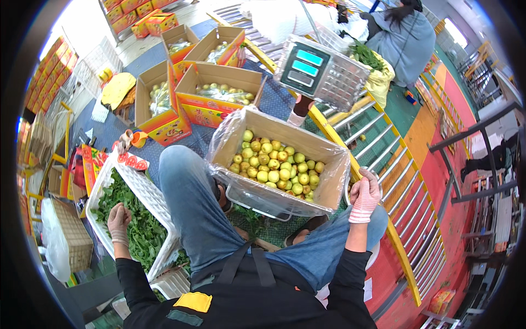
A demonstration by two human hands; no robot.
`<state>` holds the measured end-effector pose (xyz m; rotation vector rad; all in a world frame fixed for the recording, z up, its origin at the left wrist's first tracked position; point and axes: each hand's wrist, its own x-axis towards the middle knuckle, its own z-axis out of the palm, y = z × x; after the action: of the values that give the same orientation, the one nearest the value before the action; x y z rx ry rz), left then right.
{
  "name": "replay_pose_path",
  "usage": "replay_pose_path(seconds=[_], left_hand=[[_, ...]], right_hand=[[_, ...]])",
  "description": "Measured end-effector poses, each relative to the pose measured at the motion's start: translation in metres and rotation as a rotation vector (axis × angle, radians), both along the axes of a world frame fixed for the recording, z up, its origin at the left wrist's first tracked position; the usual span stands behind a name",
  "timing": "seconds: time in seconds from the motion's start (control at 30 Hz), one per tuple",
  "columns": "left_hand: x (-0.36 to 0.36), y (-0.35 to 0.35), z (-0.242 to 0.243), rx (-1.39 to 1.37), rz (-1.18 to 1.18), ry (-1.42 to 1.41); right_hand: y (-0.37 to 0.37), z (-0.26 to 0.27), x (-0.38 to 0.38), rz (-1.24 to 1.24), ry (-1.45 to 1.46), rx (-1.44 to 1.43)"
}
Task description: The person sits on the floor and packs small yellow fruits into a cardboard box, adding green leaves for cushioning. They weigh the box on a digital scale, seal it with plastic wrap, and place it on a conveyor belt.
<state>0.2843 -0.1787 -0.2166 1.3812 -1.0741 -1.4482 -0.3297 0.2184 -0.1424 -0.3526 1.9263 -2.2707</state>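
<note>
In a knit glove, my left hand point(119, 224) hangs above green leaves point(141, 224) heaped in a white plastic crate point(154, 205). Its fingers are curled, and their inner side is hidden. My right hand point(365, 197), in a striped glove, hovers over my right knee near the conveyor's yellow rail. Its fingers are bent; whether something small lies in them I cannot tell. A pale bowl point(346, 196) is partly hidden beside it. Before me stands a cardboard box point(287, 130) lined with clear plastic, with many green-and-brown jujube-like fruits point(279, 164) inside. The box rests on a scale point(263, 207).
The scale's display point(306, 66) rises behind the box. A roller conveyor point(407, 193) runs along the right. Several open cartons point(222, 111) with bagged fruit stand ahead. A person in a grey-blue cape point(404, 45) sits beyond, near a yellow sack point(378, 82) of leaves.
</note>
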Motion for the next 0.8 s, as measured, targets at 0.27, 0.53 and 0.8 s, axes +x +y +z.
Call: replay_pose_path(seconds=[0.27,0.53,0.8], left_hand=[[0.044,0.039,-0.061,0.051,-0.186,-0.797],[0.021,0.069,-0.089,0.341,-0.370,-1.324],[0.044,0.040,-0.029,-0.072,-0.084,-1.265]], right_hand=[[-0.015,-0.017,-0.002,-0.058,0.043,0.241],[-0.009,-0.033,-0.012,-0.052,-0.020,0.257],[-0.025,-0.020,-0.007,-0.043,-0.013,0.333]])
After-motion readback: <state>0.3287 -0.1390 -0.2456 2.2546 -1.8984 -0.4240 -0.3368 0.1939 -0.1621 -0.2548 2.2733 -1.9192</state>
